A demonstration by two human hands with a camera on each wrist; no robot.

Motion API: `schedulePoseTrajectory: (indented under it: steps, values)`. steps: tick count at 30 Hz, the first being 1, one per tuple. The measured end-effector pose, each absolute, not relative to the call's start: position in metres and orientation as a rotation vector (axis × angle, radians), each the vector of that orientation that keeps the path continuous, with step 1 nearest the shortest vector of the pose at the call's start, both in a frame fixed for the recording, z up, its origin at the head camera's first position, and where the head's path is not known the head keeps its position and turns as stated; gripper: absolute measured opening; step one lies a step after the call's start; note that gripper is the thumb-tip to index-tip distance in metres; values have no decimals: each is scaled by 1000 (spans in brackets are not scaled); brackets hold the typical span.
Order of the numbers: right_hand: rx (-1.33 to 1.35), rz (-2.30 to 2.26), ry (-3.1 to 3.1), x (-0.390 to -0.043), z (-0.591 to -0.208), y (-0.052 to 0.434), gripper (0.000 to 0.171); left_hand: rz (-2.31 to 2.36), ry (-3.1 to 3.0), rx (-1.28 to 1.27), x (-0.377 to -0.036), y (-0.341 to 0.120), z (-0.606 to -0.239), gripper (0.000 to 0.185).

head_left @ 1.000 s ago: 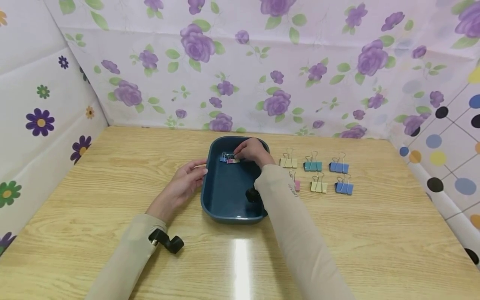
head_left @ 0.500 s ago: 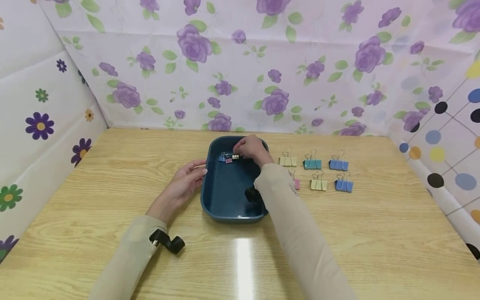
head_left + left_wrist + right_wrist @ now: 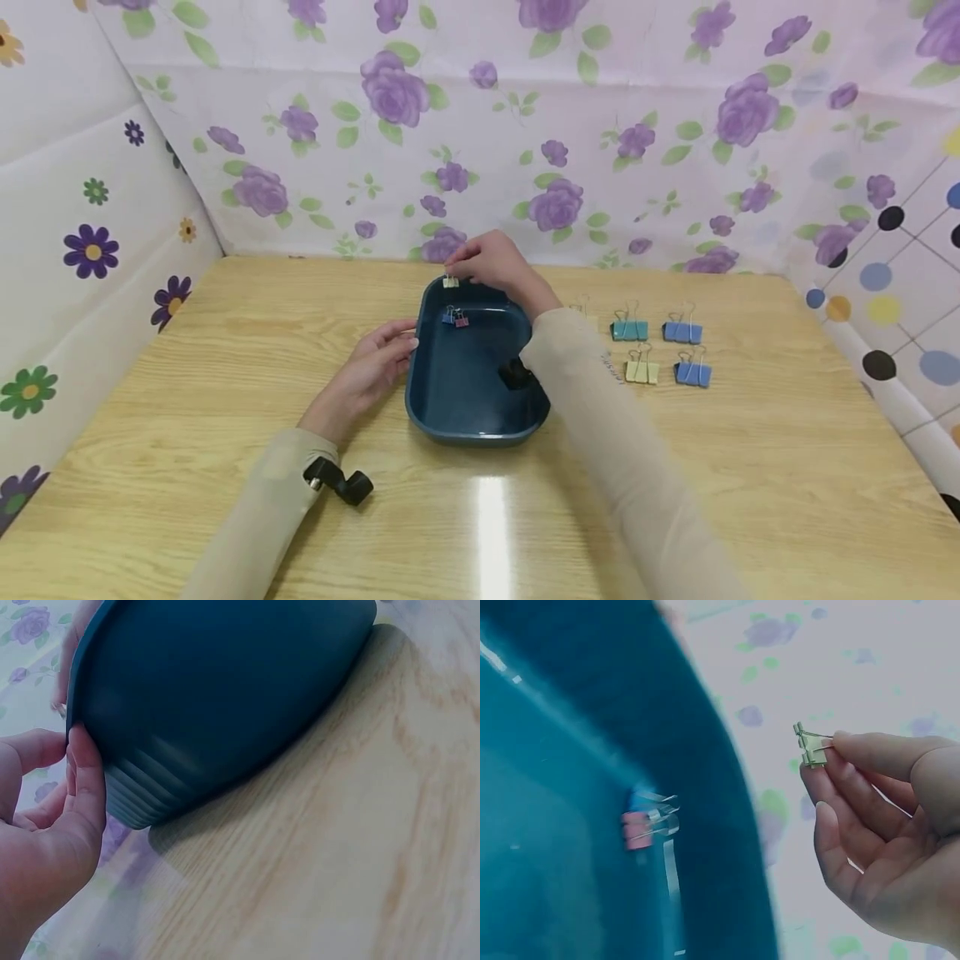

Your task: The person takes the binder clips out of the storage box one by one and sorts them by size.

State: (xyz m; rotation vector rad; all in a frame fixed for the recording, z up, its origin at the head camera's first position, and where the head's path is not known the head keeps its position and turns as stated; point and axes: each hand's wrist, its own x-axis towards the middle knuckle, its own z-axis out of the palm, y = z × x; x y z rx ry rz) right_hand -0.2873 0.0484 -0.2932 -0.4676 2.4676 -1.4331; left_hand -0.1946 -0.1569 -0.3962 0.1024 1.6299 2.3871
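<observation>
A small yellow clip (image 3: 450,282) is pinched by its wire handles between thumb and fingertips of the right hand (image 3: 491,260); the other fingers are loosely curled. In the right wrist view the clip (image 3: 808,746) hangs off the fingertips (image 3: 838,747), body pointing away from the palm, handles toward it. Its long axis cannot be told exactly at this size.

Key relation: the clip is held above the far rim of the blue tray (image 3: 420,392), at its far left corner, clear of the tray floor. It lies on the tray side of the fingers, roughly over the rim edge rather than over the middle.

Two more clips, one blue (image 3: 447,317) and one pink (image 3: 461,320), lie touching each other on the tray floor near the far end, below and just nearer than the held one.

The left hand (image 3: 375,362) rests against the tray's left wall, fingers relaxed and nearly straight, thumb and fingertips touching the rim (image 3: 82,720). Nothing is gripped by it. The right hand is the only one near the clip.

On the table (image 3: 225,375) right of the tray, well apart from both hands: a teal clip (image 3: 628,330), two blue clips (image 3: 682,332) (image 3: 692,373) and a yellow clip (image 3: 642,372). Further ones are partly hidden behind the right sleeve (image 3: 592,392).
</observation>
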Motion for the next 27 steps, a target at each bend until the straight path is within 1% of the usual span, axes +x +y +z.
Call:
schedulePoseTrajectory:
  steps: [6, 12, 22, 27]
  values:
    - [-568, -1403, 2524, -275, -264, 60, 17, 2394, 1635, 106, -196, -155, -395, 35]
    - [-589, -1352, 2558, -263, -254, 82, 18, 2360, 1670, 66, -195, -156, -394, 38]
    - [-538, -1322, 2635, -251, -269, 130, 16, 2364, 1646, 48, -192, -156, -396, 43]
    - [-509, -1349, 2622, -246, -284, 152, 18, 2364, 1653, 53, -193, -155, -396, 41]
